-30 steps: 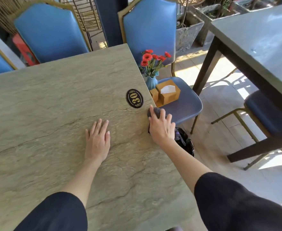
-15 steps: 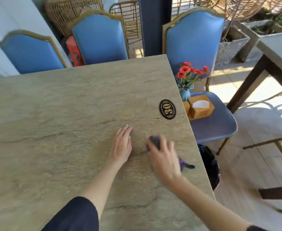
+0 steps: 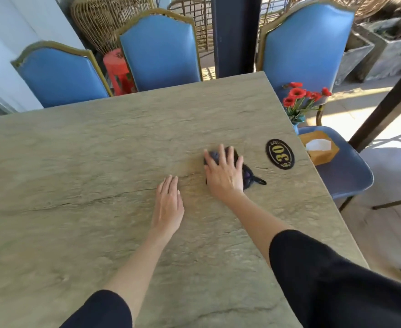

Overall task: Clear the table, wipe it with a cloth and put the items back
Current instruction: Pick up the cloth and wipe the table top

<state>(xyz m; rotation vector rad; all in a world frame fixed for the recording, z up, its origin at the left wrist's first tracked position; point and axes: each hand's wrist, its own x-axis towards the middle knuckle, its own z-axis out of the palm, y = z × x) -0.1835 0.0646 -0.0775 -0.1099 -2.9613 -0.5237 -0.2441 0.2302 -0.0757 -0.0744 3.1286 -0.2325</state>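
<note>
My right hand [image 3: 223,170] presses flat, fingers spread, on a dark purple cloth [image 3: 249,177] on the stone-patterned table [image 3: 76,185], just left of the black oval "30" plaque [image 3: 280,154]. Flat on the table beside it lies my left hand [image 3: 168,204], fingers straight, holding nothing. On the blue chair seat [image 3: 344,171] past the table's right edge stand a wooden tissue box [image 3: 320,147] and a blue vase of red flowers [image 3: 300,102].
Three blue high-backed chairs [image 3: 159,50] stand at the far and right sides. A dark pillar [image 3: 235,34], wicker furniture and a red stool [image 3: 118,69] are behind. Another table's dark leg [image 3: 384,107] stands at the right.
My right hand has slid the cloth from the table's right edge leftward and away from me, to a spot left of the plaque. My left hand stays flat. The camera has panned.
</note>
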